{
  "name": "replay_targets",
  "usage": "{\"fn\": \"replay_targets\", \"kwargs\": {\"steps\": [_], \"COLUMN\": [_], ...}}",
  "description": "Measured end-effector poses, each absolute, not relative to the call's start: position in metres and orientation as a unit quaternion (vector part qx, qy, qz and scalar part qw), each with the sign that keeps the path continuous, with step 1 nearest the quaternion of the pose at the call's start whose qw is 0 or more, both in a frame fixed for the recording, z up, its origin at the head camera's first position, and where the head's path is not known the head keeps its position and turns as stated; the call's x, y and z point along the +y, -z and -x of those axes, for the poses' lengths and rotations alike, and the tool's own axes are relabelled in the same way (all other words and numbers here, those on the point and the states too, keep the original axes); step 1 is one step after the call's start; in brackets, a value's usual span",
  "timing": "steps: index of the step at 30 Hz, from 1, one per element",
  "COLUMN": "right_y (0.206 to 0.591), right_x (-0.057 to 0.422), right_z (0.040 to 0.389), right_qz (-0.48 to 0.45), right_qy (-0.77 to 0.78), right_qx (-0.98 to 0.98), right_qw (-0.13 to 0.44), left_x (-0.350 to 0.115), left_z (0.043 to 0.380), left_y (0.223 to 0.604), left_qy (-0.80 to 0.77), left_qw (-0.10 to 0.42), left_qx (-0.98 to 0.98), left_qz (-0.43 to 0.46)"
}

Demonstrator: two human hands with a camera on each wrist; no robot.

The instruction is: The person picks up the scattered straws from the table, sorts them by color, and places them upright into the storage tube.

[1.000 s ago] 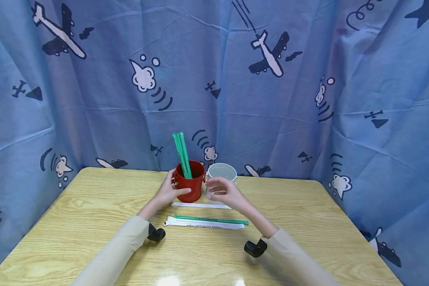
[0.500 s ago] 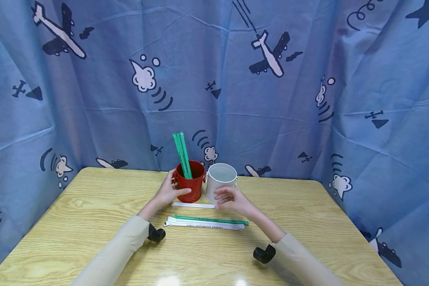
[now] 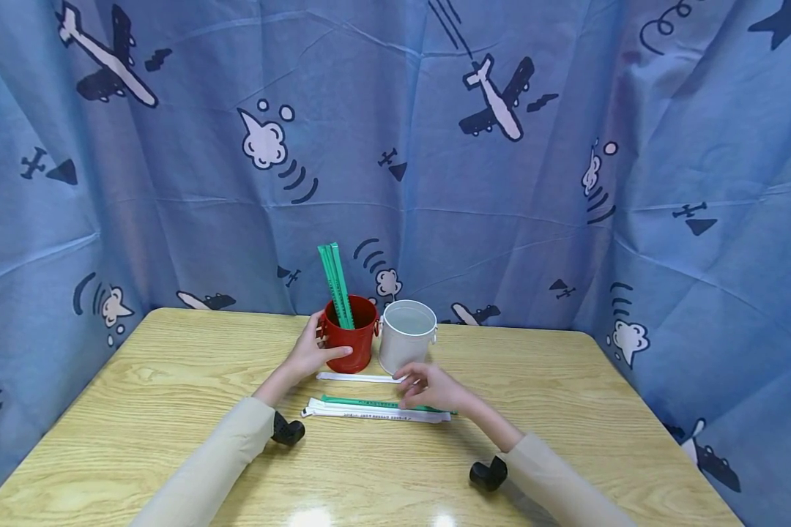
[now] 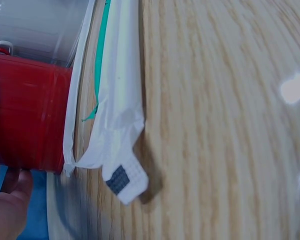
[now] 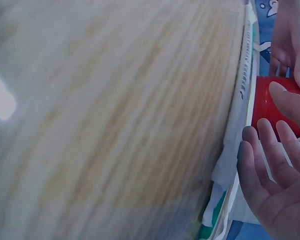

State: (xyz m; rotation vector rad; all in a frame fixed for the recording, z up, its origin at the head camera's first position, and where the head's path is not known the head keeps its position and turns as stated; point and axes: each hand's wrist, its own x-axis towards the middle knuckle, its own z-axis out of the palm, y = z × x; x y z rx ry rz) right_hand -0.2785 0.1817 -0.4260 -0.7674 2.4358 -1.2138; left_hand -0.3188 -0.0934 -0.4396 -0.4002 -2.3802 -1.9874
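Observation:
My left hand [image 3: 305, 356] grips the side of a small red bucket [image 3: 356, 357], thumb across its front. Green paper-wrapped straws [image 3: 337, 282] stand in it, leaning left. A white bucket [image 3: 402, 344] touches its right side. Before the buckets lies a single white-wrapped straw [image 3: 352, 378]; nearer me, a green-wrapped straw [image 3: 352, 401] lies along white-wrapped straws [image 3: 376, 415]. Over the right part of these straws hovers my right hand [image 3: 437, 388], fingers apart and loosely bent, holding nothing. The right wrist view shows its fingertips [image 5: 263, 125] beside the white wrappers.
A wood-grain table [image 3: 171, 410] carries everything. Behind it and at both sides hangs a blue curtain [image 3: 343, 146] printed with aeroplanes. The buckets stand near the table's back edge. Each sleeve has a black wrist camera [image 3: 488, 474] at its cuff.
My right hand has come down and toward me, from in front of the white bucket to over the straws on the table. The left hand and red bucket have stayed put.

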Motion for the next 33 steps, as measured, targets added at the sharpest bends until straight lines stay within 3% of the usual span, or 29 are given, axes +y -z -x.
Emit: {"fn": "replay_targets", "kwargs": {"steps": [8, 19, 33], "right_y": [0.425, 0.427, 0.426], "right_x": [0.175, 0.172, 0.169], "right_z": [0.276, 0.277, 0.276], "right_qz": [0.272, 0.271, 0.276], "right_qy": [0.386, 0.374, 0.346], "right_qx": [0.867, 0.871, 0.878], "right_qw": [0.16, 0.169, 0.183], "left_x": [-0.093, -0.092, -0.092], "left_z": [0.317, 0.292, 0.294], "left_y": [0.437, 0.406, 0.408], "left_qy": [0.633, 0.637, 0.632], "left_qw": [0.005, -0.013, -0.012], "left_qx": [-0.763, -0.759, -0.764], "left_qz": [0.13, 0.13, 0.128]}}
